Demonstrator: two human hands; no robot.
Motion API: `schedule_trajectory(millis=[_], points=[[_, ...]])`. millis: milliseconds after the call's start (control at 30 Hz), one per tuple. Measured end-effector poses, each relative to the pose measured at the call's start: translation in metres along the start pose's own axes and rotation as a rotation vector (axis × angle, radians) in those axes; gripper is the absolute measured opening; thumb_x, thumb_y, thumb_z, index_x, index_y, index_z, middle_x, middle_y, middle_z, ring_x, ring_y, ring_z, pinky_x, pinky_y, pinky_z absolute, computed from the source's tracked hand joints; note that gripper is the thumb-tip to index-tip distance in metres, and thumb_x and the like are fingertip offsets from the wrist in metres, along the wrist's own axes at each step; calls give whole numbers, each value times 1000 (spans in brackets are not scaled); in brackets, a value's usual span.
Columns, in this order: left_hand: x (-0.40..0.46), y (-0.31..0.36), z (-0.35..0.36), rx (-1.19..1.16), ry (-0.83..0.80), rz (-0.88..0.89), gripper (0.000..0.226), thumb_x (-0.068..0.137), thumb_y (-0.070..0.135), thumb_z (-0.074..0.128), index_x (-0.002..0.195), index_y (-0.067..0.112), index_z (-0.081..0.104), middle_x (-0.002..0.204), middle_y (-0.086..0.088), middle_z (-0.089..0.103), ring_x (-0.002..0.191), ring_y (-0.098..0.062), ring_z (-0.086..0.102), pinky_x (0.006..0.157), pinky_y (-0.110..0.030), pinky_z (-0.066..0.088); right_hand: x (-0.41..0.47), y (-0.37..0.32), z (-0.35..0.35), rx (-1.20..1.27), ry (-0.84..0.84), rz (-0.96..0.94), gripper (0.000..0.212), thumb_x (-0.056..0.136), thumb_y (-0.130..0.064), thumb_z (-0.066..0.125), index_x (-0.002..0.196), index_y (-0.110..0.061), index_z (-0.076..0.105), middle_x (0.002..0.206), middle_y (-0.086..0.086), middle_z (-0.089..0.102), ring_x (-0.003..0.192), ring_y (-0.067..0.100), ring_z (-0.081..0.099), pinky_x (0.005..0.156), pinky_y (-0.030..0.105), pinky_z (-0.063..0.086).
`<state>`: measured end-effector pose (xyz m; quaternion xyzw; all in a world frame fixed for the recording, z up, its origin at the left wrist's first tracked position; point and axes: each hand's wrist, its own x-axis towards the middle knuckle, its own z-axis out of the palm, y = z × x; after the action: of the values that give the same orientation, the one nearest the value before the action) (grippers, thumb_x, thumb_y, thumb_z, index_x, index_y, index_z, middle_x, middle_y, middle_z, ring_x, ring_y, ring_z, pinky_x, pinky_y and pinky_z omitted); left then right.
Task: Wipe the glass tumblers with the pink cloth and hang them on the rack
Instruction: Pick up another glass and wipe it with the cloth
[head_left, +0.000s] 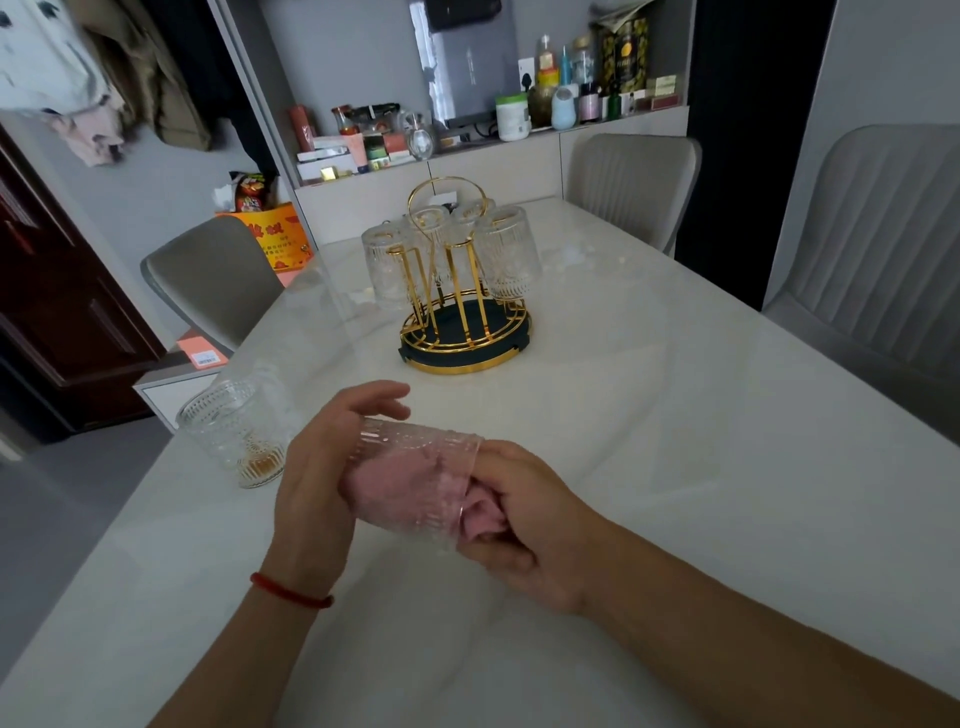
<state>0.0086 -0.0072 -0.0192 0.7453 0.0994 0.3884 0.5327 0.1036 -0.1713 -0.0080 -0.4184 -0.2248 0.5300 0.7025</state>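
wipe step in hand: a ribbed clear tumbler (415, 480) is held on its side over the desk (675, 441), left hand (317, 467) clamped around its base, right hand (524, 519) closed on the soft pink cloth (405, 475) stuffed into its mouth. next, judged: cloth pulled out, glass inverted onto a free prong of the gold wire rack (465, 291), where several tumblers are hung already. one more embossed tumbler (234, 431) is stood upright at the desk's left edge, unwiped by the look.

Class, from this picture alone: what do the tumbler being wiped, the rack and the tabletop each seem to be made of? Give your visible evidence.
Tumbler: clear ribbed glass; the pink cloth shows through.
Rack: probably gold-finished metal wire, thin and shiny, on a dark base.
Tabletop: glossy pale stone or a marble-look surface; faint veining and reflections.
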Motion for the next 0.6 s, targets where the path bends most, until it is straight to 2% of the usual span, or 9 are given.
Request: schedule_trajectory(millis=[100, 167, 200, 267, 333, 367, 433, 533, 600], points=[[0, 6, -2, -30, -57, -47, 48, 97, 43, 38, 119, 18, 72, 114, -17, 68, 103, -40, 64, 86, -52, 53, 2, 0, -1, 22, -4, 5, 22, 106, -9, 44, 120, -5, 61, 66, 4, 48, 35, 3, 38, 28, 13, 18], [1, 9, -6, -59, -142, -255, 50, 94, 46, 39, 114, 13, 71, 96, -19, 67, 78, -34, 66, 63, -39, 54, 1, -4, -4, -195, 53, -30, 14, 106, -10, 46, 105, -5, 59, 67, 9, 48, 38, 6, 38, 32, 14, 22], [2, 11, -7, -63, -174, -406, 51, 92, 48, 42, 108, 9, 71, 79, -20, 58, 58, -30, 56, 48, -29, 43, 0, -7, -6, -361, 67, -75, 17, 106, -9, 46, 96, -3, 58, 59, 5, 49, 37, 6, 38, 34, 16, 26], [0, 12, -3, -115, -159, -660, 50, 95, 50, 43, 98, 9, 71, 59, -16, 38, 39, -21, 33, 44, -21, 21, 1, -8, -8, -666, 66, -140, 25, 103, -3, 44, 88, 9, 59, 48, -9, 51, 40, 3, 44, 43, 18, 37], [-1, 10, 5, -126, -34, -754, 43, 98, 48, 49, 93, 14, 75, 60, -14, 51, 39, -22, 36, 42, -18, 24, 1, -4, -5, -766, 57, -150, 24, 98, 2, 44, 79, 11, 57, 47, -11, 52, 43, 4, 46, 47, 17, 38], [-3, 10, 8, -129, 36, -743, 37, 97, 44, 53, 93, 16, 76, 68, -15, 60, 43, -23, 42, 41, -19, 27, 2, -1, -4, -732, 77, -149, 25, 98, 2, 45, 76, 5, 56, 47, -10, 50, 41, 4, 44, 44, 17, 35], [-6, 11, 13, -134, 132, -617, 30, 95, 38, 52, 92, 20, 77, 82, -12, 69, 53, -22, 50, 42, -19, 31, 3, 3, -3, -478, 127, -98, 20, 104, -7, 48, 87, -6, 57, 48, -5, 46, 37, 5, 36, 35, 16, 25], [-8, 7, 10, -16, 125, -371, 37, 92, 45, 42, 100, 28, 74, 92, -7, 68, 68, -21, 58, 46, -25, 41, 5, 6, -2, -42, 132, -9, 21, 106, -9, 46, 87, -11, 53, 55, -1, 43, 34, 5, 28, 30, 13, 16], [-5, 8, 3, -88, 81, -404, 42, 87, 50, 45, 112, 29, 72, 100, -6, 68, 81, -23, 66, 57, -34, 53, 5, 4, -2, 45, 92, -20, 25, 105, -7, 43, 83, -12, 53, 62, 3, 42, 36, 6, 30, 30, 14, 14]])
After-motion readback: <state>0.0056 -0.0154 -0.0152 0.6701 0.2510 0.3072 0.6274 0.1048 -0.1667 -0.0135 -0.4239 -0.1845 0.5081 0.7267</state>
